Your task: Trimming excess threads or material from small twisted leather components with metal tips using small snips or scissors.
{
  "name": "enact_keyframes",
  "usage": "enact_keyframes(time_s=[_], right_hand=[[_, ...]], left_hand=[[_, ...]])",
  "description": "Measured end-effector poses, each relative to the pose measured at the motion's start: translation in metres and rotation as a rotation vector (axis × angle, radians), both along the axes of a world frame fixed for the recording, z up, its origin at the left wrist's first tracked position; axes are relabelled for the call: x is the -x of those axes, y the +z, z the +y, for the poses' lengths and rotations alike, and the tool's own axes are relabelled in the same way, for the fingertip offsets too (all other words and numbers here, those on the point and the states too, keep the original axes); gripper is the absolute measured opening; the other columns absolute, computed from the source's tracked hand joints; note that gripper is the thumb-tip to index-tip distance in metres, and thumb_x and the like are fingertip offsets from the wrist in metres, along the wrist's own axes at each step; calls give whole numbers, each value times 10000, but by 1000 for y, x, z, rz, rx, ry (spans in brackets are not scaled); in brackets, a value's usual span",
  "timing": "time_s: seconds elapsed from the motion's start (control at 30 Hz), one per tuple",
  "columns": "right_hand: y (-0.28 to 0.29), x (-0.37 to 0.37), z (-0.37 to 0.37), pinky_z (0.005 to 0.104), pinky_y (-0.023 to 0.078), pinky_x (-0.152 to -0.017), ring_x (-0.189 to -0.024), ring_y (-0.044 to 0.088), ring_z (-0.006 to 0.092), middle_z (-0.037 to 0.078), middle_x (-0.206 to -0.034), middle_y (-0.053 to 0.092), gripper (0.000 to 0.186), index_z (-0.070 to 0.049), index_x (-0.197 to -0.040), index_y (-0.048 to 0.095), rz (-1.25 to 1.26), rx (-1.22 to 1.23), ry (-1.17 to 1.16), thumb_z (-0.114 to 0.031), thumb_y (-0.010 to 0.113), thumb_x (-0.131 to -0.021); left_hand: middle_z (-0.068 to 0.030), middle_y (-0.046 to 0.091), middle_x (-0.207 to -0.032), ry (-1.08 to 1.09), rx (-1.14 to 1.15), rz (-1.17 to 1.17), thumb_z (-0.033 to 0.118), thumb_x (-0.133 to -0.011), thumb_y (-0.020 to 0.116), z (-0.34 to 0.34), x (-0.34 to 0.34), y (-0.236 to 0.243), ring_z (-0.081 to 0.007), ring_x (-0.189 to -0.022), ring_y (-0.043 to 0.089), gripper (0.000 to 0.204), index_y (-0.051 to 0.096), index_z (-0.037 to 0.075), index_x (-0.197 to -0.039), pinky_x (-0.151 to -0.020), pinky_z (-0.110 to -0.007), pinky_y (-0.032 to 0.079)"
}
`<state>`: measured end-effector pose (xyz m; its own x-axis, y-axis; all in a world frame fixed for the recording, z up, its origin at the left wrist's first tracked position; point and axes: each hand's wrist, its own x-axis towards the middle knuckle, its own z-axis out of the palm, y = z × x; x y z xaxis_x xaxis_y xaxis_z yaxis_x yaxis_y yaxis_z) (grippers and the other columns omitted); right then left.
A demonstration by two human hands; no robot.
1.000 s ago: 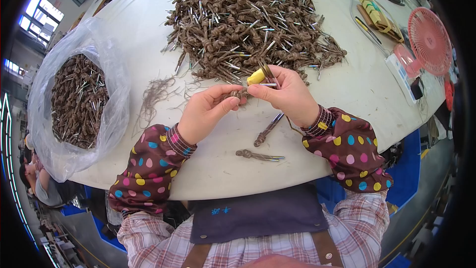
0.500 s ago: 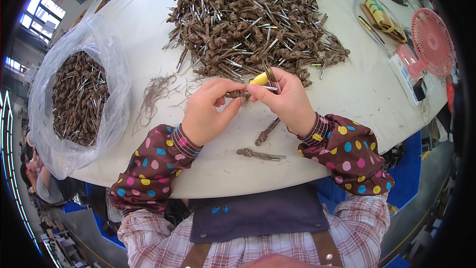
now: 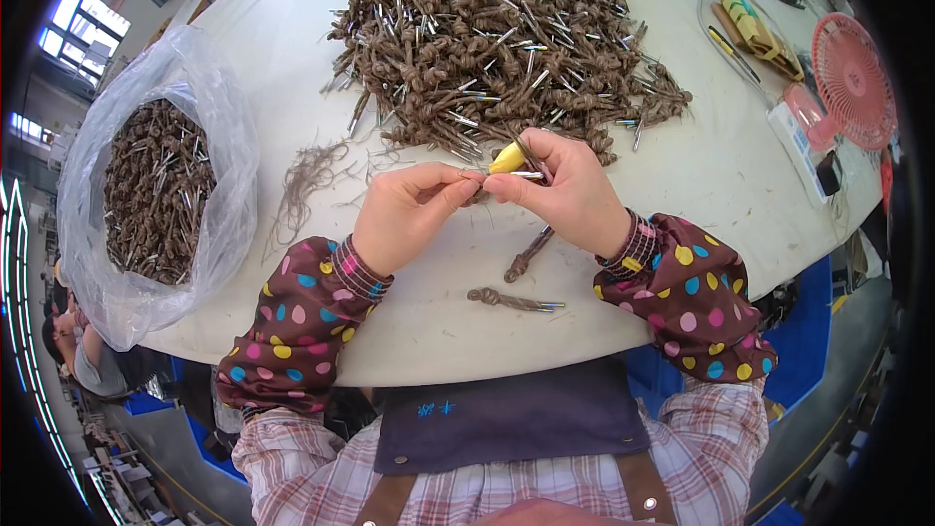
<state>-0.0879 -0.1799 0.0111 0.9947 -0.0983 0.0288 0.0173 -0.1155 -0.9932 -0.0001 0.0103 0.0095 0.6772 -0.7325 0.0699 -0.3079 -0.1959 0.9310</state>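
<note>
Just in front of the pile, my left hand (image 3: 404, 209) is closed in a pinch, thumb and forefinger pressed together at a knotted brown cord (image 3: 478, 198). My right hand (image 3: 573, 190) grips the same cord near its silvery tip. A yellow cover (image 3: 506, 158) sits at the right fingertips. Beside it a dark slim metal tool (image 3: 533, 150) lies within the right hand; its kind is partly hidden by the fingers. Most of the held cord is behind my fingers. Below my hands lie one knotted cord (image 3: 511, 301) and another knotted cord (image 3: 527, 255), both with metal tips.
A large pile of knotted brown cords (image 3: 487, 49) covers the far middle of the white table (image 3: 429, 341). At left stands a clear plastic bag (image 3: 234, 166) full of similar cords. Loose threads (image 3: 302, 180) lie between. A pink fan (image 3: 853, 78), power strip (image 3: 801, 151) and pen (image 3: 732, 54) are at right.
My left fingers have drawn into a tighter pinch, closer to the right hand, and cover more of the cord. My right hand keeps its grip almost in place.
</note>
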Motion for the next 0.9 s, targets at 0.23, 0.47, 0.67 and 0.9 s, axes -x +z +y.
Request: enact_keyframes(time_s=[0.23, 0.47, 0.67, 0.9], right_hand=[[-4, -9, -21, 182, 394, -583, -676, 487, 1, -40, -757, 592, 179, -20, -879, 649, 42, -25, 232, -153, 742, -805], [-3, -7, -13, 196, 381, -605, -690, 473, 27, -20, -782, 580, 225, 1, -951, 645, -140, 92, 233, -171, 721, -828], [13, 10, -11, 335, 476, -627, -693, 605, 254, 86, -801, 582, 354, -14, -1017, 544, -292, 291, -213, -347, 592, -905], [7, 13, 1, 287, 461, -561, -648, 576, 199, 80, -759, 566, 230, -33, -840, 591, -280, 617, 44, -249, 666, -856]], left_hand=[[-119, 689, -902, -300, 116, 387, 68, -953, 521, 3, 1, 1, -112, -837, 651, 69, 532, 0, -955, -700, -224, 513], [-87, 655, -937, -402, 331, 433, 106, -973, 496, 2, 3, -16, -100, -786, 603, 81, 501, 27, -954, -706, -233, 477], [-49, 649, -834, -59, 170, -113, 103, -946, 542, 3, -3, -18, -93, -721, 568, 84, 548, 24, -919, -684, -240, 473], [-70, 658, -828, -22, 134, -312, 94, -912, 586, 3, -3, -13, -153, -725, 613, 70, 575, 26, -922, -670, -262, 480]])
